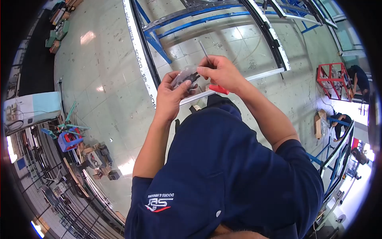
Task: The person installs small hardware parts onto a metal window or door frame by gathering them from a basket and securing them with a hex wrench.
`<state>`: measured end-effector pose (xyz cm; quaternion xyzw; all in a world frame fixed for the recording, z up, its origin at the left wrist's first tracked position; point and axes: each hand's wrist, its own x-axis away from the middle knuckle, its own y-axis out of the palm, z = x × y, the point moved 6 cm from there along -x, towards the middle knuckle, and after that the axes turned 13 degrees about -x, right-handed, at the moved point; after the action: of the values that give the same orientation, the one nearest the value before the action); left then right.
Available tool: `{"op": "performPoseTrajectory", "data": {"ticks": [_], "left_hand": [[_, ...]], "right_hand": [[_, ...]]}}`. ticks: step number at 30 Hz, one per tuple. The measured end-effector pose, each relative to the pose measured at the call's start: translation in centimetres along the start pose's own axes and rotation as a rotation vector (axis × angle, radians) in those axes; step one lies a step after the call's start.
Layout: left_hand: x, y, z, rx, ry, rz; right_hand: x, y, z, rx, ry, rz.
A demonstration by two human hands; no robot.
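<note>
My left hand point(172, 93) is closed round a clear plastic bag point(185, 74) with dark small parts in it. A black piece point(193, 77) shows at the bag's side, under my left thumb. My right hand point(221, 73) is closed on a screwdriver with a red handle point(218, 89) below the palm and a thin metal shaft point(203, 48) pointing up and away. Its thumb and forefinger meet right at the black piece. Both hands are close together, over the near bar of a frame point(254, 75) with white printed film.
A blue metal stand point(157, 44) supports the frame. At the right are a red metal rack point(331, 81), a cardboard box point(320, 123) and several people. Tools, a blue-and-red crate point(69, 139) and racked profiles point(43, 179) line the left side.
</note>
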<state>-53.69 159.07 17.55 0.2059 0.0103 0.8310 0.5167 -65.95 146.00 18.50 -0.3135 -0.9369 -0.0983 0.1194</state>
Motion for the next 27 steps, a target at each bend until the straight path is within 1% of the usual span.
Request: {"op": "performPoseTrajectory", "data": {"ticks": [2,3,4,5,6,7,8,9,11,13,15,17,18,20,21,22,23,24,25,26,27], "left_hand": [[-0.1,-0.8,-0.3,0.062,-0.005,0.048],[0.0,-1.1,-0.3,-0.034,0.011,0.041],[0.0,-1.2,-0.3,-0.130,0.026,0.032],[0.0,-1.3,-0.3,-0.125,0.023,0.035],[0.1,-1.0,-0.1,-0.208,0.027,0.004],[0.1,-0.8,0.0,-0.291,0.033,-0.027],[0.3,-0.6,-0.1,-0.289,0.032,-0.026],[0.4,-0.2,-0.1,-0.241,0.046,-0.038],[0.4,0.1,0.3,-0.191,0.064,-0.051],[0.3,0.6,-0.5,0.226,-0.212,-0.110],[0.2,0.4,-0.7,0.206,-0.222,-0.108],[0.1,0.3,-1.2,0.191,-0.228,-0.098],[-0.2,0.0,-1.5,0.203,-0.206,-0.059],[-0.7,-0.4,-1.7,0.222,-0.174,-0.008],[-0.9,-0.7,-1.7,0.222,-0.141,0.055],[-1.1,-1.0,-1.7,0.221,-0.111,0.117],[-1.2,-1.0,-1.7,0.223,-0.108,0.122],[-1.4,-1.3,-1.5,0.185,-0.069,0.179],[-1.4,-1.6,-1.2,0.145,-0.031,0.234],[-1.5,-1.7,-1.2,0.142,-0.029,0.231],[-1.5,-1.6,-0.9,0.086,0.015,0.216]], "right_hand": [[0.8,0.3,0.2,-0.164,0.144,-0.063],[1.1,0.8,-0.1,-0.160,0.148,-0.069],[1.3,1.0,-0.8,-0.154,0.098,-0.011],[1.5,1.0,-1.2,-0.149,0.050,0.049],[1.6,1.1,-1.1,-0.146,0.054,0.048],[1.6,1.2,-1.9,0.053,-0.101,0.043],[1.8,1.5,-2.7,0.250,-0.256,0.038],[1.6,1.4,-1.9,0.251,-0.255,0.037],[1.9,1.7,-2.8,0.405,-0.672,0.052],[2.2,1.6,-2.9,0.406,-0.699,0.073],[2.8,1.7,-3.1,0.407,-0.724,0.083],[3.9,1.7,-3.8,0.469,-0.822,0.083],[4.5,1.8,-4.2,0.473,-0.824,0.065],[6.0,2.7,-5.0,0.658,-0.855,-0.001],[6.4,2.9,-4.6,0.705,-0.879,-0.043],[6.6,3.0,-4.2,0.706,-0.884,-0.053],[6.8,3.3,-3.5,0.704,-0.846,-0.128],[6.9,3.6,-3.0,0.703,-0.808,-0.199],[7.0,3.5,-3.0,0.705,-0.820,-0.220],[7.1,3.7,-3.3,0.704,-0.823,-0.216],[6.4,2.6,-3.2,0.509,-0.599,-0.083]]}}
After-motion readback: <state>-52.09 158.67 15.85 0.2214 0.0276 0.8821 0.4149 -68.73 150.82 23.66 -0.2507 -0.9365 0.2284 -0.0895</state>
